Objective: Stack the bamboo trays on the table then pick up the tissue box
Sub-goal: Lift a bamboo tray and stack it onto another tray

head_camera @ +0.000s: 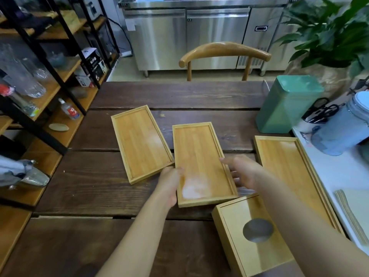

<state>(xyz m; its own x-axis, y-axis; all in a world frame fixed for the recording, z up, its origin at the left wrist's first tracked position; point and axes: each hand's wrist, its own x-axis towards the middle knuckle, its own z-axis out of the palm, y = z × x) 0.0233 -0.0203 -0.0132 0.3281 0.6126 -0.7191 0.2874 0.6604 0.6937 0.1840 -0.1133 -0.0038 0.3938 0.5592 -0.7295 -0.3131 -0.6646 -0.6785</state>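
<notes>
Three bamboo trays lie on the dark wooden table (99, 186). The left tray (140, 142) rests flat and angled. My left hand (169, 184) grips the near left edge of the middle tray (199, 156). My right hand (242, 170) holds that tray's right edge, thumb on the rim. The larger right tray (287, 168) lies flat beside my right forearm. A bamboo tissue box (251, 234) with an oval opening on top sits in the foreground, partly under my right arm.
A green tin (287, 104) stands at the back right. A white surface (339, 172) to the right holds a blue-tinted glass jar (343, 126), scissors and napkins. A wooden chair (225, 50) faces the far edge. Shelves with glassware (26, 80) line the left.
</notes>
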